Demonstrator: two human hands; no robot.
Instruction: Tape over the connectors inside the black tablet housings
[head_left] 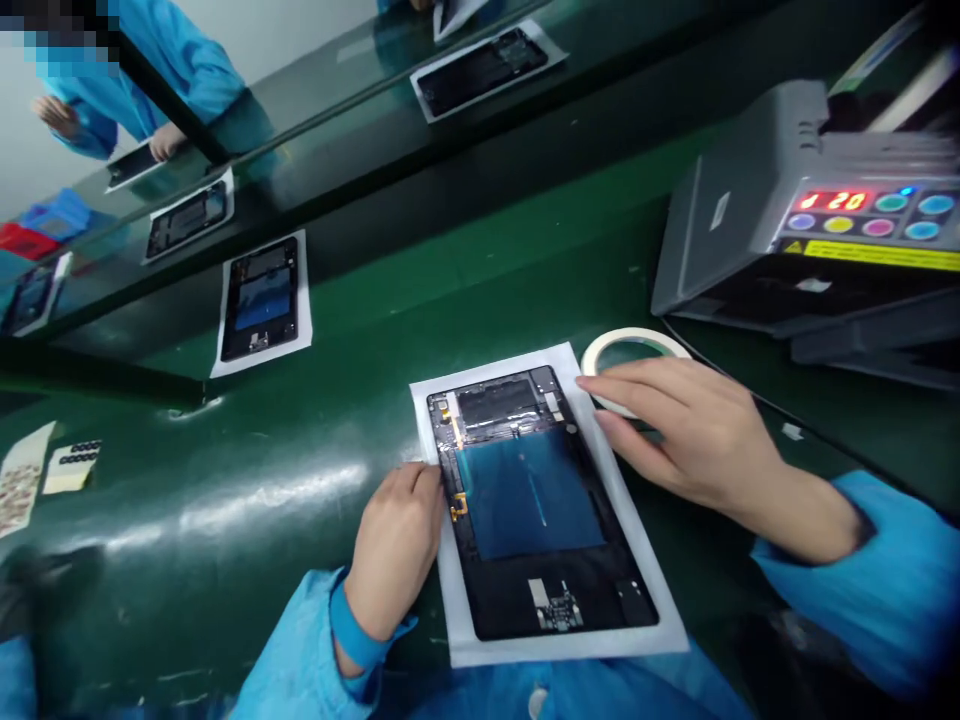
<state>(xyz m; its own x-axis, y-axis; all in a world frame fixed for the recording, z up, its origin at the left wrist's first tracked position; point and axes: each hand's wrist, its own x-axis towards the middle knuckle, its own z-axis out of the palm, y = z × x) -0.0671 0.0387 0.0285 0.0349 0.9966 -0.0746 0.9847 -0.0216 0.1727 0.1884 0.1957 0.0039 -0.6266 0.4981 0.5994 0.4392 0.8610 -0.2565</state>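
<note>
We see an opened black tablet (536, 505), its back cover off and a blue rectangular panel showing inside, lying on a white paper sheet (559, 650) on the glossy dark green counter (247, 500), directly in front of us. Our left hand (397, 545) rests against the tablet's left edge, fingers curled loosely and closed on nothing. Our right hand (686, 430) lies flat with fingers stretched out, fingertips at the tablet's upper right corner, covering part of a white ring of tape (634, 345) just beyond it; it grips nothing that we can make out. Both wrists wear bright blue sleeves. To the right stands a grey machine (795, 220) with a red lit number display and coloured round buttons. Farther back, more opened tablets on white sheets (262, 300) lie in a line along the counter, and another person in blue (150, 70) works at the far left.
</note>
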